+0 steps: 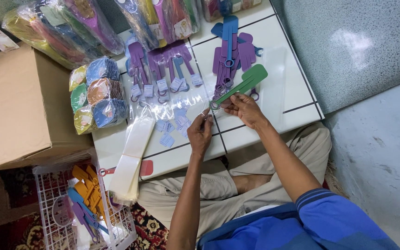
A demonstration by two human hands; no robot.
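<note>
in right hand (245,107), green paddle (244,83) up-right

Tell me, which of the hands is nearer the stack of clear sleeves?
The left. The left hand is just right of the stack of clear sleeves; the right hand, holding the green tool, is farther right.

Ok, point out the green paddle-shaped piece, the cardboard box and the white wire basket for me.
green paddle-shaped piece (246,82), head view, on its flat handle near the wide end.
cardboard box (17,106), head view, on its top flap.
white wire basket (47,203), head view, on its left wire wall.
</note>
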